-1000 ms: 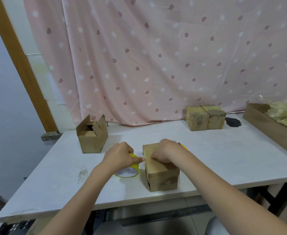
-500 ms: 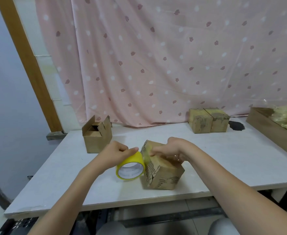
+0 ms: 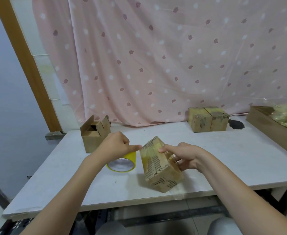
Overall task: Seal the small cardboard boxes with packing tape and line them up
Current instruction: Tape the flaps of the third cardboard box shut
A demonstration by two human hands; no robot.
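A small cardboard box (image 3: 158, 165) is tipped up on one edge near the table's front, tape across its upper face. My right hand (image 3: 184, 156) grips its right side, thumb on top and fingers curled behind. My left hand (image 3: 116, 145) holds the yellow tape roll (image 3: 122, 162) just left of the box, thumb stretched toward the box's top corner. An open box (image 3: 94, 135) with raised flaps stands at the back left. Two closed boxes (image 3: 208, 121) sit side by side at the back right.
The white table (image 3: 232, 160) ends close to my body in front. A long cardboard tray (image 3: 271, 131) with yellowish plastic packing lies along the right edge. A dark stain (image 3: 236, 124) marks the tabletop beside the closed boxes. A pink curtain (image 3: 156, 56) hangs behind.
The box has been tilted up from flat onto its edge and turned under my right hand. The tape roll has lifted and stayed beside it with my left hand.
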